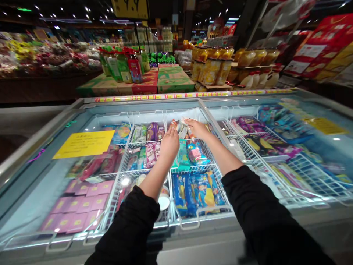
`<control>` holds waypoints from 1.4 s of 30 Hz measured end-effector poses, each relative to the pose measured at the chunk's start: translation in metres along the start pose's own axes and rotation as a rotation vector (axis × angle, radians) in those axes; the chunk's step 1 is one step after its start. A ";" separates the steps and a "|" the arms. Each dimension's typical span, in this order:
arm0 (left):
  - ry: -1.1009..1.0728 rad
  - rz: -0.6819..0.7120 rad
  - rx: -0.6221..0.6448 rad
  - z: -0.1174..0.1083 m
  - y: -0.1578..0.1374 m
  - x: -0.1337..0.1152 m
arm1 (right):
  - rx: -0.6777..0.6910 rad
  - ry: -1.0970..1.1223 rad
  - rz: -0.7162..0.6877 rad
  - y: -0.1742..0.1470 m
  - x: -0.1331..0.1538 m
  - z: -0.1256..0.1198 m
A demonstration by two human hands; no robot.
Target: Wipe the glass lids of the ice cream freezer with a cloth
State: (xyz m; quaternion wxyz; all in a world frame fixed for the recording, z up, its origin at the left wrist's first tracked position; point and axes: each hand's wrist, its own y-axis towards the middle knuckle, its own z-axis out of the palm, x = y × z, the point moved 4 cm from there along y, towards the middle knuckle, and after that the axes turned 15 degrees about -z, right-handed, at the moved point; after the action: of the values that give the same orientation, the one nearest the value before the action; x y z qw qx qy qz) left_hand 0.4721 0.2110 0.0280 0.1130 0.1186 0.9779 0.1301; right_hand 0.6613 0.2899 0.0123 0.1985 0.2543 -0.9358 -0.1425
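While both bare forearms stretch forward out of pushed-up black sleeves (259, 213), the left hand (170, 141) and right hand (196, 128) meet over small orange-and-white plastic-wrapped packets (182, 130), which lie at twelve o'clock, in a rear middle compartment of a grey-rimmed chest freezer (190, 243).

By my judgement, the step in hand is a two-handed reach among these packets; a sure grasp of one would call for the fingers to part and close around a single wrapper.

On the left hand, the fingers are nearly straight, lie close together and point toward twelve o'clock. On the right, they are extended and point toward ten. Whether either set touches a wrapper or is clamped on one, I cannot tell, as the wrappers between the fingertips blur together.

Taking the hands as the centre of the dial, shiny purple plastic packets (152, 131) sit just beside them at nine o'clock. A flat teal plastic packet (182, 156) lies at six and a pink-and-blue plastic packet (198, 152) at five. Farther toward six are large blue-and-yellow plastic packets (205, 191). At eight, well apart, stand rows of pink rectangular boxes (77, 204).
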 end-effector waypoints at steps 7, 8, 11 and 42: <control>-0.077 -0.009 -0.051 0.000 -0.059 0.008 | -0.073 0.005 0.083 -0.041 -0.023 -0.027; -0.080 -0.005 -0.040 0.000 -0.063 0.008 | -0.079 -0.009 0.120 -0.036 -0.027 -0.029; -0.079 -0.014 -0.014 -0.001 -0.066 0.008 | -0.070 -0.041 0.186 -0.015 -0.027 -0.025; -0.124 0.031 0.002 -0.004 -0.054 0.005 | 0.012 0.011 0.036 -0.097 0.017 -0.036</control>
State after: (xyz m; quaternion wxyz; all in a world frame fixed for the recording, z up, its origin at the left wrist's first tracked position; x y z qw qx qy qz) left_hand 0.4551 0.1607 0.0158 0.1712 0.1415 0.9672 0.1233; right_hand 0.7041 0.1948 0.0134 0.2047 0.2394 -0.9398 -0.1321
